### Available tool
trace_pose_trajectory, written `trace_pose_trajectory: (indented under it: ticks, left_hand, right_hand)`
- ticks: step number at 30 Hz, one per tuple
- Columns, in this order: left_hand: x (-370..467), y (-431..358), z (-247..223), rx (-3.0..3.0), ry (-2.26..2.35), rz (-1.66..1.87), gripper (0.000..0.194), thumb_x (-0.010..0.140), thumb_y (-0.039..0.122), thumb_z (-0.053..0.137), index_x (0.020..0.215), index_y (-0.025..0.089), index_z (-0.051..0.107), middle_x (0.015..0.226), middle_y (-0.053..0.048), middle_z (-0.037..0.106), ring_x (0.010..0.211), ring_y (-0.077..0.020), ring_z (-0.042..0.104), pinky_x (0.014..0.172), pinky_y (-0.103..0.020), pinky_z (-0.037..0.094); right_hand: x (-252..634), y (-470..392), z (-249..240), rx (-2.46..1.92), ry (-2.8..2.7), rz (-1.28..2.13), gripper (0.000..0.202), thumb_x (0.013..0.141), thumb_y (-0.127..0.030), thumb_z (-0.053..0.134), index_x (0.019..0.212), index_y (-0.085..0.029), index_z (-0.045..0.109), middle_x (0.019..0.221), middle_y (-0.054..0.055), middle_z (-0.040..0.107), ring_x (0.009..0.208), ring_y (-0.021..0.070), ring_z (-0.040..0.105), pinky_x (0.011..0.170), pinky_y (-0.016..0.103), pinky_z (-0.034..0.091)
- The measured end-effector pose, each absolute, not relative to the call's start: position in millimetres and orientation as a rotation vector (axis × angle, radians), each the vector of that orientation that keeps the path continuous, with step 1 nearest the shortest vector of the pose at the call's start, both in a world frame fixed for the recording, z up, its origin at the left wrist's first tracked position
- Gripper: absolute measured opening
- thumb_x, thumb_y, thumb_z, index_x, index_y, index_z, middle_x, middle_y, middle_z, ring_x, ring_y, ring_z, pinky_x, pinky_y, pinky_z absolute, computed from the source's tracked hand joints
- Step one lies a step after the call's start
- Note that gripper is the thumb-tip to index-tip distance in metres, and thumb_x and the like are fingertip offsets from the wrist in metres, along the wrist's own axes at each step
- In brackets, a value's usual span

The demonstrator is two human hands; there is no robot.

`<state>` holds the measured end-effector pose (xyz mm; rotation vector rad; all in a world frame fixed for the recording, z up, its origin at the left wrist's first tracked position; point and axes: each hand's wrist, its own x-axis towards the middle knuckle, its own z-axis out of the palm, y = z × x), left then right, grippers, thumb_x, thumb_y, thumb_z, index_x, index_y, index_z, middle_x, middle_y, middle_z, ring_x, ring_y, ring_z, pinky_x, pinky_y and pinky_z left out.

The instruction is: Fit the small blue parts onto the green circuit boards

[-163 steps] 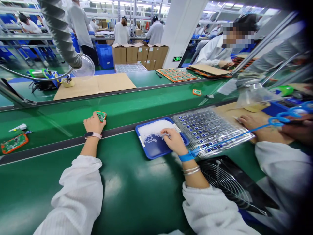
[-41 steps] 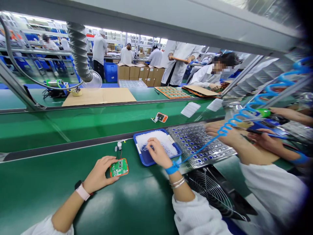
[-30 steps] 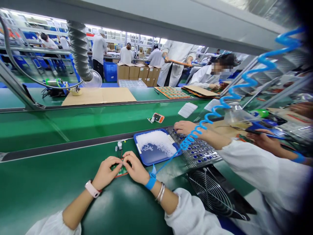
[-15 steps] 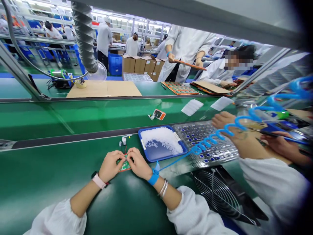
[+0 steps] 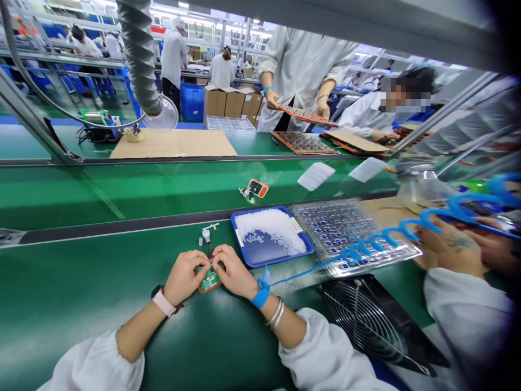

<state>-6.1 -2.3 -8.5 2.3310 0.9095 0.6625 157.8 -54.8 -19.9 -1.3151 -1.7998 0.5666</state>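
Note:
A small green circuit board [image 5: 210, 279] with an orange-red edge lies on the green work surface in front of me. My left hand [image 5: 188, 276] is closed at the board's far left edge, thumb and fingers pinched on it. Opposite, my right hand [image 5: 234, 271] pinches at the far right part of the board; whatever tiny part is between its fingertips is hidden. The two sets of fingertips almost meet. Thin red and dark wires run from there to a white connector piece [image 5: 207, 234] lying just beyond the board.
A blue tray [image 5: 256, 264] of white pellets stands right of my hands, beside a clear plastic tray [image 5: 337, 228] of small blue parts. Farther right are a co-worker's hands [image 5: 451, 247] and a coiled blue cord [image 5: 382, 236]. A fan guard [image 5: 358, 320] sits near my right forearm.
More of the board's surface shows between my hands, which stay pinched at its far end. The co-worker's hand on the right has drawn back from the clear tray.

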Motion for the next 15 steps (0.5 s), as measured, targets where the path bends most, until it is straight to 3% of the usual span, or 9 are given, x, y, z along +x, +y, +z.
trace_pose_trajectory:
  ticks: [15]
  left_hand:
    - [-3.4,-2.4,-4.3,2.236,0.991,0.604,0.018,0.083,0.02,0.052,0.071,0.019,0.066,0.087,-0.002,0.068,0.081,-0.0164,0.062,0.075,-0.029,0.043]
  right_hand:
    - [153.3,-53.2,-22.4,-1.36,-1.711,0.614,0.014,0.081,-0.01,0.044,0.072,-0.02,0.046,0.087,0.005,0.05,0.089,0.0177,0.048,0.081,0.035,0.042]
